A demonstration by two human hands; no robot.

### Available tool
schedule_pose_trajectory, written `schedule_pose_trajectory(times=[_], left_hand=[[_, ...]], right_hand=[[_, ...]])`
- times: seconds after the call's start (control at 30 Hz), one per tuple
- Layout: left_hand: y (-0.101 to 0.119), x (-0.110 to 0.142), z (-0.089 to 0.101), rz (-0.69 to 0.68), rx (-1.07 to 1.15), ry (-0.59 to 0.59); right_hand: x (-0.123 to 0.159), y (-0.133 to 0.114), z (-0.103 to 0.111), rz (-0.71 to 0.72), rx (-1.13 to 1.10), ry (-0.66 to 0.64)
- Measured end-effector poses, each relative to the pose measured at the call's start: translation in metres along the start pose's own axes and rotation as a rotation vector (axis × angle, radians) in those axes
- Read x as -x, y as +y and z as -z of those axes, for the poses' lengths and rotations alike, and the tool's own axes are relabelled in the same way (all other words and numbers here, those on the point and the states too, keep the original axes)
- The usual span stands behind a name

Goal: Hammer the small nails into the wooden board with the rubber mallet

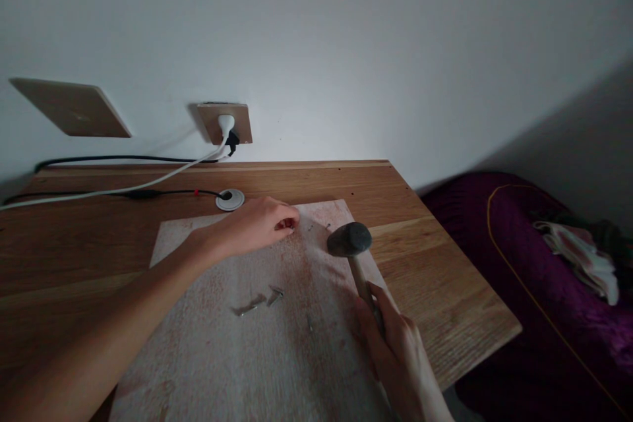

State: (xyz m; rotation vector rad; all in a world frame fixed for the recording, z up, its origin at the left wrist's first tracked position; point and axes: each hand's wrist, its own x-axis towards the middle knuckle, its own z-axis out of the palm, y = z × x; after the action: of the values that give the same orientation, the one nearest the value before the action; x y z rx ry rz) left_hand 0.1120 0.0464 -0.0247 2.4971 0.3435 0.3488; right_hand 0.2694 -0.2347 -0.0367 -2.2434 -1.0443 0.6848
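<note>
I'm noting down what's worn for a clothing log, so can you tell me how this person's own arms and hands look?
Both the left hand and the right hand are ungloved. The left forearm is bare, with no sleeve, watch or bracelet showing. No cuff or band shows at the right wrist either. Some fingers are hidden, so I can't rule out rings.

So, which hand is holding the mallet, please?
The right hand, gripping the mallet by its handle; the left hand is apart, near the far edge of the board.

Wooden tbl [445,290] w/ pale board [212,356] & blk cable [142,194] on top.
</note>
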Motion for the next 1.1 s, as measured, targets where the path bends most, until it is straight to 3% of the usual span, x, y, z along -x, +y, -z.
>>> schedule_pose_trajectory(times=[1.1], left_hand=[[-0.009, -0.001, -0.014, -0.069, 0.054, 0.014]], right_hand=[[0.0, 0.002, -0.004, 0.031, 0.019, 0.082]])
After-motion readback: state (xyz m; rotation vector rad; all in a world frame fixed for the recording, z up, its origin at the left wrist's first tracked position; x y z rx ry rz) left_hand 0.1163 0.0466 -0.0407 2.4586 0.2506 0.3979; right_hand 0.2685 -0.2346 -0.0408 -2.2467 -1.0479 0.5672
